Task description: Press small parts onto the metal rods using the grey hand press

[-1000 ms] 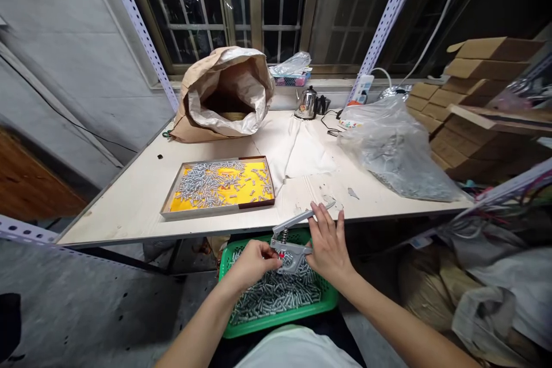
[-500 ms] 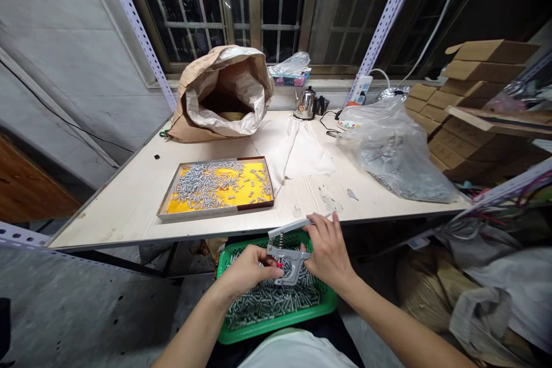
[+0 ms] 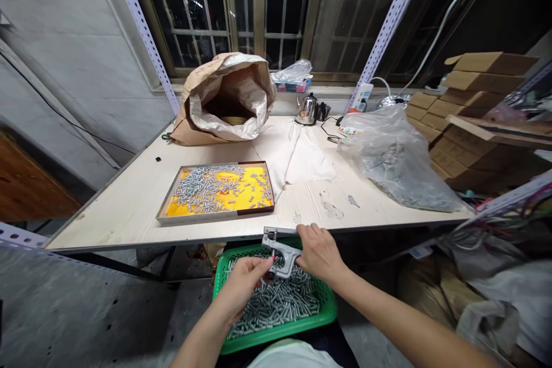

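My right hand (image 3: 319,253) is wrapped round the handles of grey metal hand-press pliers (image 3: 290,254), with a spring near the head. At the jaw end, my left hand (image 3: 248,276) is closed in a pinch by a small red part (image 3: 273,257). What its fingertips hold is too small to make out. Both hands are above a green plastic basket (image 3: 276,338) filled with many small silver screw-like pieces (image 3: 276,305).
On the table (image 3: 125,207), a shallow tray (image 3: 207,217) holds silver pieces on a yellow bottom. Behind stand an open paper sack (image 3: 190,118) and a metal kettle (image 3: 307,109). To the right are a plastic bag (image 3: 388,155) and stacked cardboard boxes (image 3: 483,80).
My right hand's fingers have closed down round the pliers, and the raised upper handle has come down. The pliers and my left hand have shifted slightly left in view.
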Demonstrator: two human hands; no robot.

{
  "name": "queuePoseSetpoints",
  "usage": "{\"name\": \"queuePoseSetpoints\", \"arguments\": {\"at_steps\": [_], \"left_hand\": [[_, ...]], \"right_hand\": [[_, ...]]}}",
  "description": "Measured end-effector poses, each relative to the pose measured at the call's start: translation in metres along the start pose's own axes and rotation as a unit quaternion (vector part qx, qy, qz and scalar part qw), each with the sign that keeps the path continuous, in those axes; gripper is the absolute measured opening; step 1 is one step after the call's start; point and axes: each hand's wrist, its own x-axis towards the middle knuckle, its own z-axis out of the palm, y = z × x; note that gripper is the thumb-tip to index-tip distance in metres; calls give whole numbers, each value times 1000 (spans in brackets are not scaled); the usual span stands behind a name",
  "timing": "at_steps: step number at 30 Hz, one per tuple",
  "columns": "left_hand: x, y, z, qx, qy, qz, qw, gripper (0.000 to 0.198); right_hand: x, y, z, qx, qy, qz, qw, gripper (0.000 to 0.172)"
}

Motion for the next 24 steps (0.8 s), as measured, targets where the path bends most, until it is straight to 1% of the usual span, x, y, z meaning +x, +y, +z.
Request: {"name": "queuePoseSetpoints", "arguments": {"at_steps": [2, 4, 5, 7, 9, 13, 16, 17, 19, 21, 22, 23, 24], "left_hand": [[0, -2, 0, 10, 10, 1, 1000, 33], [-1, -6, 0, 19, 3, -2, 1000, 25], [-1, -9, 0, 25, -4, -2, 1000, 23], [-2, -16, 1, 46, -3, 3, 999, 20], [-2, -23, 2, 69, 21, 23, 997, 18], [-3, -30, 4, 86, 99, 78, 988, 18], [-10, -32, 3, 94, 157, 101, 978, 20], [-13, -33, 1, 112, 162, 102, 975, 21], [-20, -33, -7, 174, 136, 101, 970, 21], [-21, -25, -22, 245, 101, 124, 956, 16], [-17, -16, -33, 279, 98, 150, 944, 17], [-10, -5, -45, 311, 110, 181, 926, 21], [1, 10, -58, 345, 136, 216, 903, 22]], "right_hand": [[-3, -3, -7, -1, 23, 23, 999, 14], [-8, -3, -12, 15, 43, 29, 999, 13], [-11, -3, -13, 30, 49, 23, 998, 14], [-18, -2, -13, 60, 53, -4, 997, 22], [-26, -1, -10, 74, 62, -17, 995, 33], [-41, 0, 0, 63, 95, 5, 994, 51], [-52, 4, 10, 55, 101, -7, 993, 59], [-57, 7, 14, 52, 101, -11, 993, 60], [-66, 16, 21, 46, 102, -16, 994, 62], [-75, 24, 27, 47, 105, -17, 993, 63], [-78, 28, 29, 50, 108, -14, 993, 64], [-81, 31, 30, 54, 113, -9, 992, 64], [-82, 33, 31, 57, 118, -5, 991, 64]]}}
